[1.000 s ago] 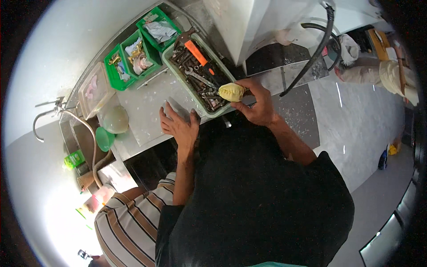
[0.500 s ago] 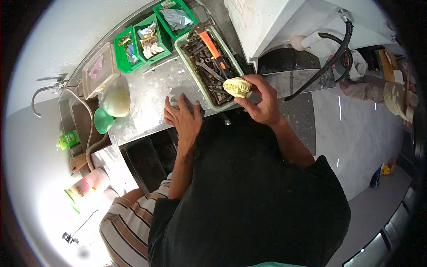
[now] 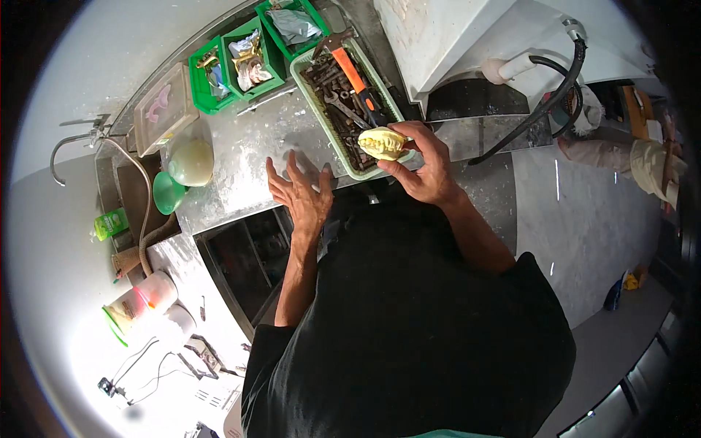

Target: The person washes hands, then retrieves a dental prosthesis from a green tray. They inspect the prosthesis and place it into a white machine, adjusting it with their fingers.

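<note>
My right hand [image 3: 427,166] pinches a pale yellow dental plaster cast [image 3: 381,144] between thumb and fingers, its row of moulded teeth showing. The cast is above the near end of a pale green tray [image 3: 320,123] of rusty bolts and tools. A claw hammer [image 3: 350,71] with an orange and black handle lies across that tray, beside an open-ended wrench [image 3: 347,111]. To the left of the tray, my left hand [image 3: 303,203] is empty, fingers spread, over the front edge of the metal counter [image 3: 255,139]. Whether its fingertips touch the counter I cannot tell.
Green bins [image 3: 272,82] of small items stand at the back. A clear box [image 3: 162,139], a rounded container [image 3: 191,162] and a green bowl [image 3: 169,193] sit left, near the sink [image 3: 130,191] and tap. A black hose [image 3: 537,113] hangs at the right.
The cast has shifted slightly left and turned, so its teeth show more clearly. My left hand's fingers have spread a little. Someone's striped clothing at the lower left has gone from view.
</note>
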The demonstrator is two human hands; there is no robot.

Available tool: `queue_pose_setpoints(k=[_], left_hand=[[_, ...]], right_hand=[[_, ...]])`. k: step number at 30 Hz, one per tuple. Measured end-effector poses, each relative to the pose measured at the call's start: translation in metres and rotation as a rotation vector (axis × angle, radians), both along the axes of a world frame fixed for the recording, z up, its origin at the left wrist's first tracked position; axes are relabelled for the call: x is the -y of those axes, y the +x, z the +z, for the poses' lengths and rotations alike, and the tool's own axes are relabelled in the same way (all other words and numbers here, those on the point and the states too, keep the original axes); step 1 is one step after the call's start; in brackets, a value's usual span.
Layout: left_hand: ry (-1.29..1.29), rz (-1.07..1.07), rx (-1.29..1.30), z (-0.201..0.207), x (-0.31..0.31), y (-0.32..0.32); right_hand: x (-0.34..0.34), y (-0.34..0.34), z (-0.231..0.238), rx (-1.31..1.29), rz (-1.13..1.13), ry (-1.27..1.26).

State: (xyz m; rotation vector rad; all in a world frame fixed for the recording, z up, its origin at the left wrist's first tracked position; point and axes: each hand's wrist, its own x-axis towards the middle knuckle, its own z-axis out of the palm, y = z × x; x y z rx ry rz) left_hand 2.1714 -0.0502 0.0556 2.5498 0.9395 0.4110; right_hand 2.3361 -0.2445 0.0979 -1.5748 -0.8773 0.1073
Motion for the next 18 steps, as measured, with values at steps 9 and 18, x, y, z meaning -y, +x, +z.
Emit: queue_pose_setpoints(k=[9,18], left_hand=[[-0.728,-0.435,0.429,0.053,-0.007,0.007],[-1.308,-0.276,0.827,0.06,-0.005,-0.018]], right_hand=[[-0.022,-0.009,0.014,-0.06,0.168,-0.101],[-0.07,-0.036,0.025,-0.385,0.478,-0.027]])
